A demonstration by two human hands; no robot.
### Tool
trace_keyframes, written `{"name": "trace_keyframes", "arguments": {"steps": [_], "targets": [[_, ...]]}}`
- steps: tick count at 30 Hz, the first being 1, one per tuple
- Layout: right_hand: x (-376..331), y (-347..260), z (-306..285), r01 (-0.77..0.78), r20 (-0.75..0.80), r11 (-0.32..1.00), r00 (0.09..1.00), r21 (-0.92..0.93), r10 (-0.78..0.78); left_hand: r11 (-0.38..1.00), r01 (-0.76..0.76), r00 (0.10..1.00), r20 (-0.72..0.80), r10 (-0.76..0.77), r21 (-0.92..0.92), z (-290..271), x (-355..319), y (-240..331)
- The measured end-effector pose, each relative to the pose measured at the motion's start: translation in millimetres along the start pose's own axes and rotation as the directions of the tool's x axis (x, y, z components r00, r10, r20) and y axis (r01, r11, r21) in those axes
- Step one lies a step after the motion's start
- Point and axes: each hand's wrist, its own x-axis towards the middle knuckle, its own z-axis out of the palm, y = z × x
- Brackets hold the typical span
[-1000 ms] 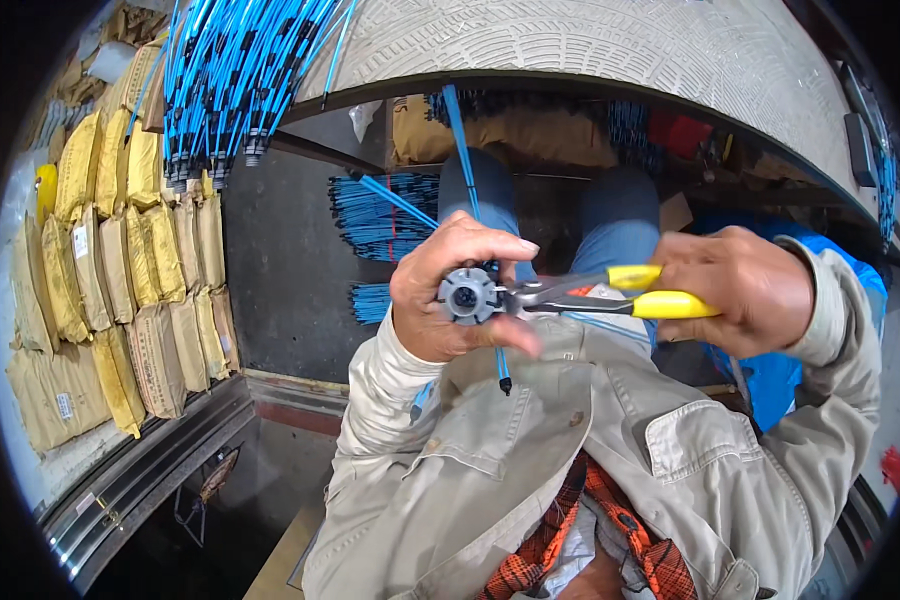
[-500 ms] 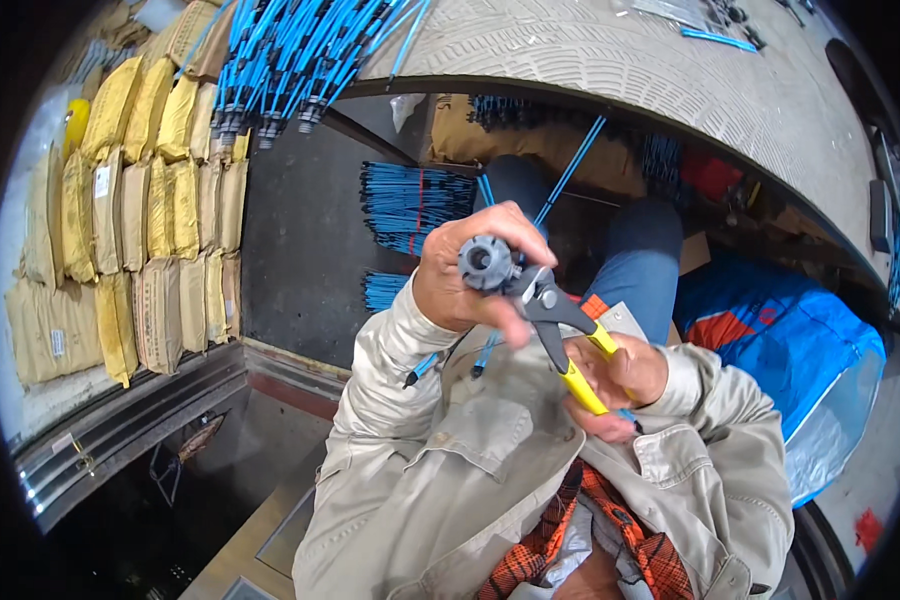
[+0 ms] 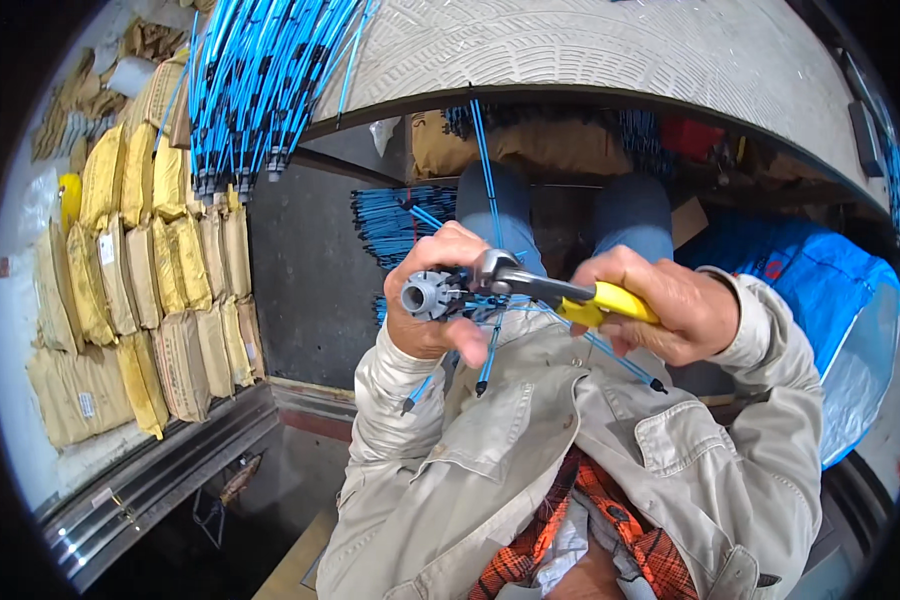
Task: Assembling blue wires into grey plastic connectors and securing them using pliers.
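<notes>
Between both hands [image 3: 440, 300] [image 3: 670, 305], pliers [image 3: 530, 285] grip hub [image 3: 428, 295].

Head-worn view, straight down, close

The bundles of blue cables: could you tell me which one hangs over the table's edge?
The upper-left bundle hangs over the grey table; the other bundle lies underneath the table, beyond the left hand.

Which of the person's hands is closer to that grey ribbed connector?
Left. The left hand holds the grey ribbed connector in its fingers. The right hand is off to its right, apart from it, gripping the yellow-handled pliers.
</notes>
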Motion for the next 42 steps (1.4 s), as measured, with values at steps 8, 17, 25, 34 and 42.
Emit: {"name": "trace_keyframes", "arguments": {"steps": [8,17,25,34,42], "targets": [[1,1,-12,-0.080,0.111,0.997,0.991,0.003,0.080,0.999,-0.044,0.999,-0.031,0.043,-0.028,3,-4,-5],[1,5,1,-0.074,-0.031,0.936,0.997,-0.345,0.067,0.993,0.017,0.996,-0.089,-0.007,0.114,9,-1,-2],[2,24,9,0.039,-0.106,0.984,0.993,-0.173,-0.058,0.998,0.032,0.995,-0.096,-0.027,0.047,9,0,0],[20,-49,-73,-0.157,0.355,0.981,0.916,-0.110,0.187,0.989,0.006,0.994,0.111,0.011,-0.151,10,-3,-1],[29,-60,-79,-0.094,0.395,0.936,0.889,-0.340,0.233,0.999,-0.014,0.964,0.264,0.024,-0.041,5,1,-3]]}}
